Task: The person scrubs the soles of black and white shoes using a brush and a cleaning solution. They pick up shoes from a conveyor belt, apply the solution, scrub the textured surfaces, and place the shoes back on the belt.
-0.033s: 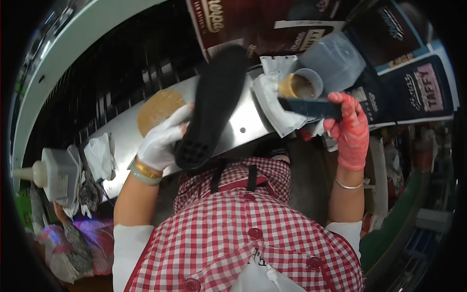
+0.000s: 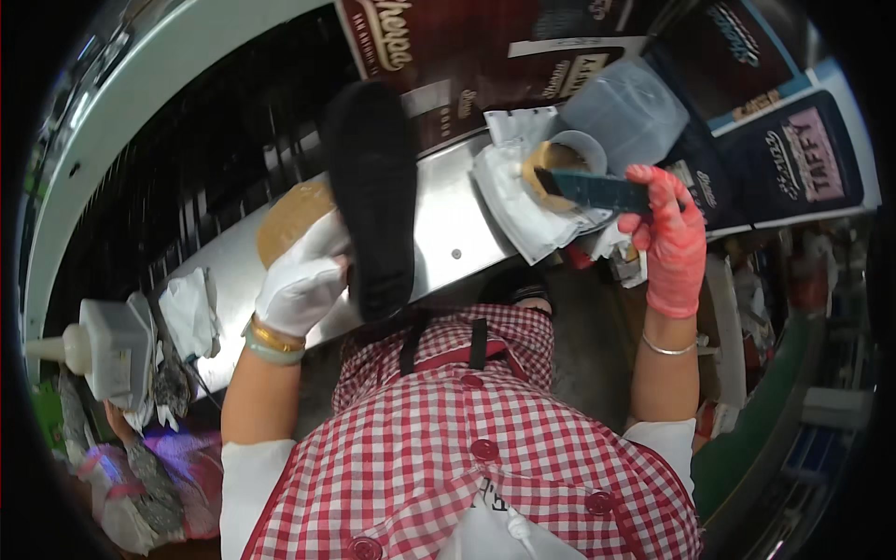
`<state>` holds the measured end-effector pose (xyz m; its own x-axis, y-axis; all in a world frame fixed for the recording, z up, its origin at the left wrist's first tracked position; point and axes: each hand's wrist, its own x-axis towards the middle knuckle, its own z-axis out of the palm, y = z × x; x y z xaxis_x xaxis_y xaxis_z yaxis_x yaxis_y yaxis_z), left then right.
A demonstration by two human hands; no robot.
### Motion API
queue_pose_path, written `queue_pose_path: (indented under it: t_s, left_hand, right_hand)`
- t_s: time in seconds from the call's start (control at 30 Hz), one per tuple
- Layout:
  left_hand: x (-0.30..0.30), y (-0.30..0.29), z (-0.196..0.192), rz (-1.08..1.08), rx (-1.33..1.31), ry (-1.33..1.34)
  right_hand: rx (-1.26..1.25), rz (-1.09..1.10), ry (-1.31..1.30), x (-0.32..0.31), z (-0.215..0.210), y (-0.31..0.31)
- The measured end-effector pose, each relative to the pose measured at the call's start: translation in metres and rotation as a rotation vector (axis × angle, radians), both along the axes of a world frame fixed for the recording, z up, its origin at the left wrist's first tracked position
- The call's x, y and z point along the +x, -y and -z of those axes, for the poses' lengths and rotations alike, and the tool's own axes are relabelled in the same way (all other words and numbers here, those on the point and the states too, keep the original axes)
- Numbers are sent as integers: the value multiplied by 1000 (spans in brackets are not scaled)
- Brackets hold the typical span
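A black shoe sole (image 2: 373, 187) stands long and nearly upright over the metal strip of the bench. My left hand (image 2: 301, 285), in a white glove, is closed around its left edge near the lower end; some fingers are hidden behind it. Held in the pink-gloved fingers of my right hand (image 2: 674, 247) is a flat dark green brush (image 2: 611, 192), its dark bristles pointing left. Those bristles lie in front of a plastic cup (image 2: 590, 147) with a tan-coated side; contact cannot be made out. Beside my left hand lies a tan rounded pad (image 2: 285, 224).
White paper (image 2: 499, 182) lies under the cup, with a translucent plastic container (image 2: 630, 112) behind. Printed dark sheets (image 2: 803, 159) cover the back right. A white nozzled bottle (image 2: 112, 347) and crumpled white cloth (image 2: 189, 313) sit at left. A dark slatted surface (image 2: 215, 140) runs behind the metal strip (image 2: 457, 210).
The sole has moved left and turned more upright in my left hand. At right, the brush shows more of its broad green face, with its bristles now over the cup's tan side.
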<state>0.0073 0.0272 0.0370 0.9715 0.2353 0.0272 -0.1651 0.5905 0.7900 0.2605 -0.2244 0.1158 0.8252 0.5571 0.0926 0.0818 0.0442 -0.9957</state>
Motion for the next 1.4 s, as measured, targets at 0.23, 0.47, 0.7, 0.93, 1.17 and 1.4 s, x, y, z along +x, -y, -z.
queue_pose_path:
  t_s: [0.23,0.47,0.7,0.93,1.17,1.4]
  left_hand:
    - [-25,56,29,-147,-671,-292]
    - [-32,69,37,-74,-648,-353]
    - [3,68,34,21,-722,-123]
    - [37,76,9,27,-721,25]
    - [39,90,-3,-19,-629,-21]
    - [39,88,0,67,-389,-14]
  right_hand:
    - [-171,76,90,36,24,-6]
    - [-269,59,81,51,46,-14]
    - [-18,47,-234,21,44,1]
    - [110,-38,-282,-88,4,-35]
    - [119,-104,-295,-95,11,-36]
    - [164,34,-134,-90,8,-41]
